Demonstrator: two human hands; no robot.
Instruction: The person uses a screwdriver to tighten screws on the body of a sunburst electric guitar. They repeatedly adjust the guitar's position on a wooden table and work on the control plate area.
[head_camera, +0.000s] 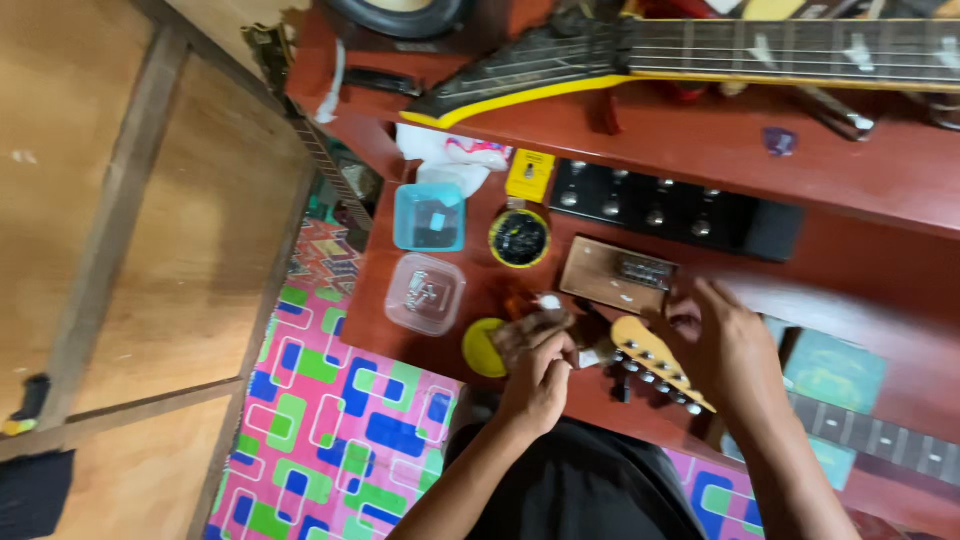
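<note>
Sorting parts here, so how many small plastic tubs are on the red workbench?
2. A square blue plastic tub sits near the bench's left edge; a clear square plastic tub holding small metal parts lies just below it. Others may be hidden by clutter.

Two hands are seen, a left hand (540, 375) and a right hand (725, 345). Three guitar necks are counted: upper right (700, 50), upper left (315, 140), lower right (660, 365). Two plastic containers are shown, blue (430, 217) and clear (425, 293), plus one round yellow-rimmed tin (519, 238).
</note>
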